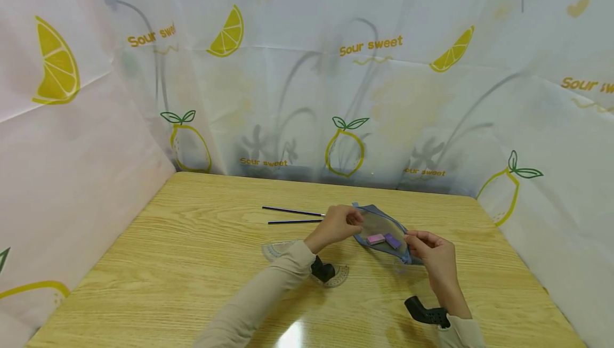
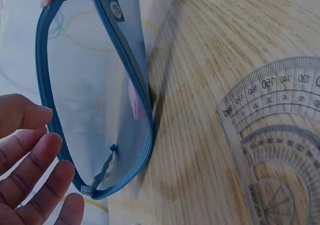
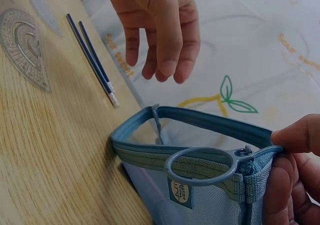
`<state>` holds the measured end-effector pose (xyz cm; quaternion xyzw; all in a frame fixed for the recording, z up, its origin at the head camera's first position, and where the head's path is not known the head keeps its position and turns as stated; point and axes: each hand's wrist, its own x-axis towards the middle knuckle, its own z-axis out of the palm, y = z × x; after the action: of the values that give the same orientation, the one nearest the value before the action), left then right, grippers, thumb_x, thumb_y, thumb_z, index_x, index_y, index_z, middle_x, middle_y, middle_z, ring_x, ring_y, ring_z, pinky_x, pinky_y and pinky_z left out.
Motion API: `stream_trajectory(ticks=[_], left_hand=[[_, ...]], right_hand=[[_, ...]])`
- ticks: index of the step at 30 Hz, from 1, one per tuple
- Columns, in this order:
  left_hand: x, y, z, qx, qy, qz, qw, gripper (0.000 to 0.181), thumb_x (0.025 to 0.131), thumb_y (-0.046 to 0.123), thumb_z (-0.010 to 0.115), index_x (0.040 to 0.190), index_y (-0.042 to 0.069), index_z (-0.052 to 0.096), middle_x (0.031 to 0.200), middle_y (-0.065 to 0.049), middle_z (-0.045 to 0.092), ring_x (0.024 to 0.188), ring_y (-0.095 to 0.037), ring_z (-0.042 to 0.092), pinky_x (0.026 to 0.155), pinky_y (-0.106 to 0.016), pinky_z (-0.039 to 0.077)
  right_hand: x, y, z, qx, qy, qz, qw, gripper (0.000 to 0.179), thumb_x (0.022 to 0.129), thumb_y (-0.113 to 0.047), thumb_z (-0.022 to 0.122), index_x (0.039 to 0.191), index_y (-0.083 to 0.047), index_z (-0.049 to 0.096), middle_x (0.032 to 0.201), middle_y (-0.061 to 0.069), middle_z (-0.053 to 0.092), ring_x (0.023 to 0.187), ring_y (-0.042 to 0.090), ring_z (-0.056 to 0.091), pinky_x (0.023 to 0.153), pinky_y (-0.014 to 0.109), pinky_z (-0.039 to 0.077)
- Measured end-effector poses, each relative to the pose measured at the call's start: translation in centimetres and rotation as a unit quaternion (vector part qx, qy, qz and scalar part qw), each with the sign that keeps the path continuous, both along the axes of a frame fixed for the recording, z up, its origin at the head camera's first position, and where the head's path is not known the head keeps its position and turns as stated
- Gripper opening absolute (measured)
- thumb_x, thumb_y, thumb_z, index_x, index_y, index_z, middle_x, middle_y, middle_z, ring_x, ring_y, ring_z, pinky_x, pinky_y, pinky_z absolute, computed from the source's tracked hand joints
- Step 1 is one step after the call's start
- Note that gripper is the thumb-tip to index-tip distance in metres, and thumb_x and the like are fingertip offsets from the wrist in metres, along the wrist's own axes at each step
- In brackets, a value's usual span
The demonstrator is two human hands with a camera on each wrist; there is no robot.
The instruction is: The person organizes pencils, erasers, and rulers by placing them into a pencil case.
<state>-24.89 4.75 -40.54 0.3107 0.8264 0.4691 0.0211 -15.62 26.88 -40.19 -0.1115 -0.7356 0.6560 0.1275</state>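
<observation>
A blue mesh zip pouch [image 1: 379, 221] is held tilted over the table with its mouth unzipped and spread wide. My right hand [image 1: 438, 260] pinches its right end between thumb and fingers, close to the ring pull [image 3: 200, 181]. Inside lie a pink block [image 1: 376, 239] and a purple block [image 1: 393, 240], both small and eraser-like. Over the pouch's left end hovers my left hand [image 1: 337, 224], its fingers loosely bent and holding nothing. In the left wrist view those fingertips [image 2: 50, 145] are right beside the zip edge.
Two dark blue pencils [image 1: 292, 211] with pale ends lie left of the pouch. Nearer to me are two clear protractors, one [image 1: 273, 252] partly behind my left sleeve, the other [image 1: 339, 277] under the left wrist mount. A printed cloth [image 1: 297, 81] walls the table's back and sides.
</observation>
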Motion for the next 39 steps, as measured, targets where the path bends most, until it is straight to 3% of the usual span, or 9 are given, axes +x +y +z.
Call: stream_trajectory(ticks=[8, 14, 24, 39], left_hand=[[0.3, -1.1, 0.4, -0.008, 0.030, -0.020, 0.9993, 0.006, 0.087, 0.005, 0.071, 0.092, 0.002, 0.070, 0.082, 0.001, 0.065, 0.072, -0.009, 0.059, 0.066, -0.021, 0.049], [0.4, -2.5, 0.2, -0.017, 0.056, -0.018, 0.9981, 0.002, 0.087, 0.004, 0.070, 0.088, 0.006, 0.069, 0.084, 0.000, 0.065, 0.074, -0.012, 0.059, 0.066, -0.022, 0.048], [1.0, -4.0, 0.6, -0.022, 0.084, -0.022, 0.9960, 0.009, 0.087, 0.003, 0.066, 0.081, 0.011, 0.066, 0.077, 0.005, 0.061, 0.067, -0.008, 0.055, 0.062, -0.024, 0.046], [2.2, -5.4, 1.7, -0.029, 0.115, -0.034, 0.9924, 0.005, 0.088, 0.006, 0.065, 0.085, 0.010, 0.066, 0.082, 0.004, 0.059, 0.074, -0.010, 0.054, 0.071, -0.025, 0.047]], right_hand=[[0.1, -0.1, 0.1, -0.006, 0.003, 0.000, 1.0000, 0.022, 0.086, -0.008, 0.074, 0.098, 0.010, 0.070, 0.081, -0.004, 0.070, 0.074, 0.016, 0.066, 0.064, 0.025, 0.054], [0.0, -0.1, 0.0, -0.007, 0.000, 0.004, 1.0000, 0.024, 0.087, -0.009, 0.074, 0.100, 0.010, 0.069, 0.081, -0.004, 0.070, 0.074, 0.014, 0.066, 0.065, 0.025, 0.055], [-0.1, -0.1, -0.1, -0.011, 0.000, 0.002, 0.9999, 0.026, 0.087, -0.009, 0.074, 0.101, 0.012, 0.068, 0.083, -0.001, 0.070, 0.073, 0.014, 0.066, 0.064, 0.024, 0.054], [0.0, -0.3, 0.0, 0.001, 0.002, 0.005, 1.0000, 0.026, 0.087, -0.009, 0.073, 0.101, 0.012, 0.068, 0.082, -0.004, 0.069, 0.071, 0.014, 0.064, 0.065, 0.024, 0.054]])
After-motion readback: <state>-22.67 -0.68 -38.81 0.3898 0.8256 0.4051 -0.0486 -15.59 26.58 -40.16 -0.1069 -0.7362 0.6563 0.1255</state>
